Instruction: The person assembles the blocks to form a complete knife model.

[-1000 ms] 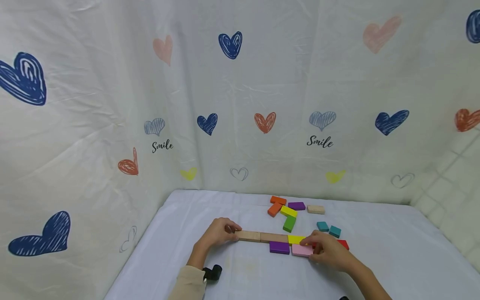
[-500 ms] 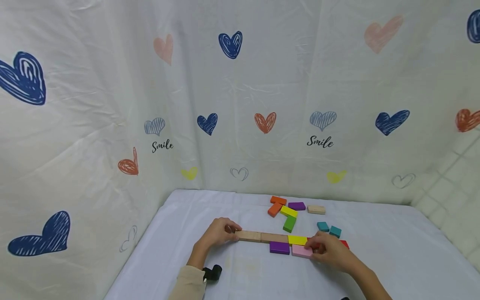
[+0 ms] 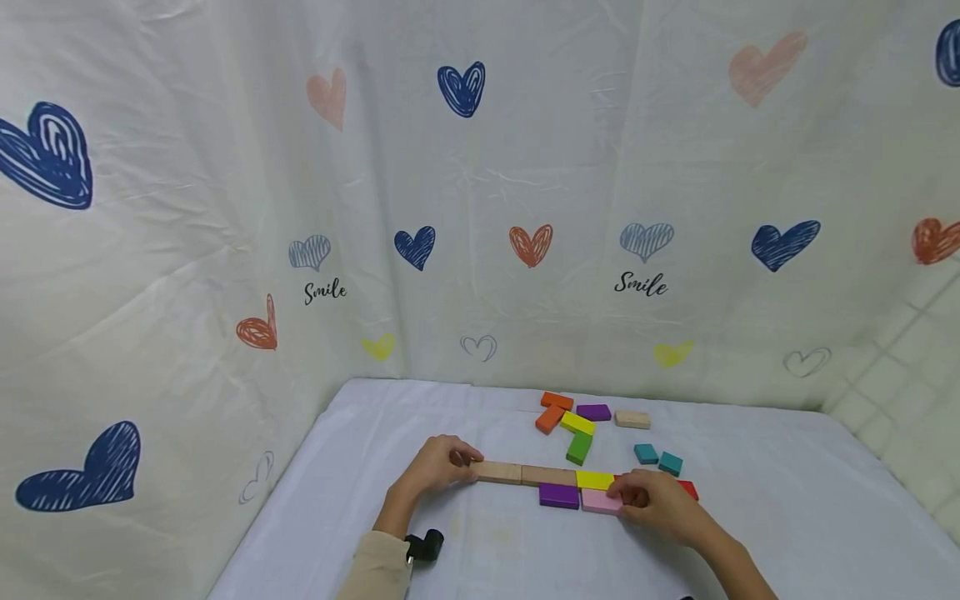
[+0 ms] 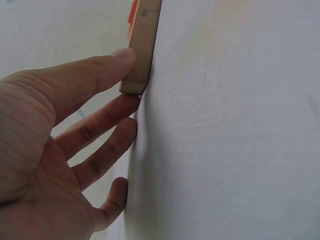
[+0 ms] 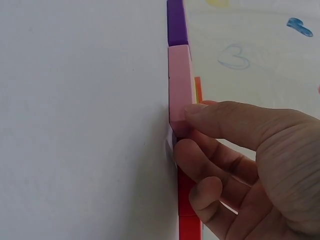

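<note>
A row of flat blocks lies across the white table in the head view: two plain wooden blocks (image 3: 497,472) at its left, a yellow block (image 3: 595,480), then red blocks (image 3: 688,489) partly behind the right hand. My left hand (image 3: 437,463) holds the left end of the row; in the left wrist view the thumb lies on the wooden block (image 4: 142,45) and a fingertip meets its end. In front of the row sit a purple block (image 3: 558,496) and, just right of it, a pink block (image 3: 600,501). My right hand (image 3: 660,503) pinches the pink block's right end.
Farther back lie orange blocks (image 3: 550,418), a purple one (image 3: 593,412), a yellow one (image 3: 577,422), a green one (image 3: 579,448) and a light wooden one (image 3: 632,418). Two teal blocks (image 3: 671,463) are behind the right hand. A heart-printed curtain (image 3: 480,317) stands behind the table.
The right index finger has drawn back from over the yellow block to the pink block's end. The pink block has slid slightly left toward the purple one. My left hand stays still.
</note>
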The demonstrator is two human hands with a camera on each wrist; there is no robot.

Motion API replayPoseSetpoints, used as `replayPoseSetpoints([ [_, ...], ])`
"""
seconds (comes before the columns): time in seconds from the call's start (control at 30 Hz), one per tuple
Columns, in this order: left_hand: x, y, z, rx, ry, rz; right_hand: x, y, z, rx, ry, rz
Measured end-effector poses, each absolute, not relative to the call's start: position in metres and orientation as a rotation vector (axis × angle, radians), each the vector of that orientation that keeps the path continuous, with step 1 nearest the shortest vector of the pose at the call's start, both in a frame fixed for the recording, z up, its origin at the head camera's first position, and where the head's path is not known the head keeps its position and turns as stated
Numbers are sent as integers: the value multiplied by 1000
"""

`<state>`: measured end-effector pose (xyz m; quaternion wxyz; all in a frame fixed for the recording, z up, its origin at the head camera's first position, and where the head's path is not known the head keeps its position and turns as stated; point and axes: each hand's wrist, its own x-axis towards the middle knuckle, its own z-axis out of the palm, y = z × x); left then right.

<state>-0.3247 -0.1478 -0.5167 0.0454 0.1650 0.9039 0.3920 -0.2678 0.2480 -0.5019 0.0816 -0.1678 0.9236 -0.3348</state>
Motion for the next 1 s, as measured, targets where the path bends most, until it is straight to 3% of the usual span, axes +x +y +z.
replayPoseSetpoints([
  [1.0,-326,-148,-517,490,2764,1177,-266,243,-498,-441,2753,-1019],
])
